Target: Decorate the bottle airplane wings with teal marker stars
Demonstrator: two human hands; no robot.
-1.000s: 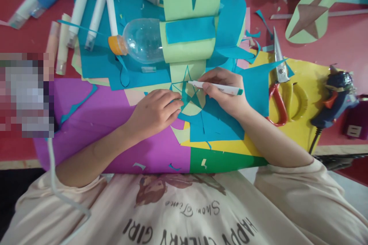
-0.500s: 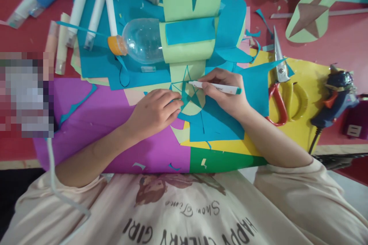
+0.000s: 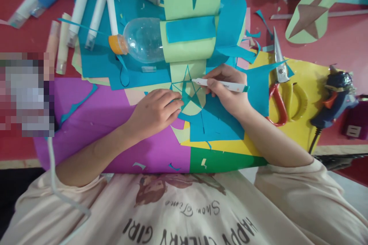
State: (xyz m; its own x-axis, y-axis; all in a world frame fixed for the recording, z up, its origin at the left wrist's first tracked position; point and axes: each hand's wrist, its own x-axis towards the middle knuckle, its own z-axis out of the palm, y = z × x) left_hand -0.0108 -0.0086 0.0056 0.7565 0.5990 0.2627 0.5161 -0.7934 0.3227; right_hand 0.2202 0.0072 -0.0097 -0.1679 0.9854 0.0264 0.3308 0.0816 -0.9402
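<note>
My right hand [image 3: 227, 92] is closed on a white marker [image 3: 220, 84] with a teal end, its tip resting on a light green paper piece [image 3: 191, 86] that carries a teal star outline. My left hand [image 3: 156, 111] lies curled on the left edge of that piece, fingertips pressing the paper down. Teal paper offcuts [image 3: 215, 122] lie under and around both hands, over purple, yellow and green sheets.
A clear plastic bottle [image 3: 140, 40] with an orange cap lies behind the hands. Several white glue sticks [image 3: 94, 19] lie at the back left. Red-handled scissors [image 3: 277, 84] and a dark glue gun [image 3: 335, 95] rest at the right. Green paper with a star cutout [image 3: 312, 13] sits far right.
My right hand and the marker have shifted slightly to the right along the star outline. My left hand has stayed put.
</note>
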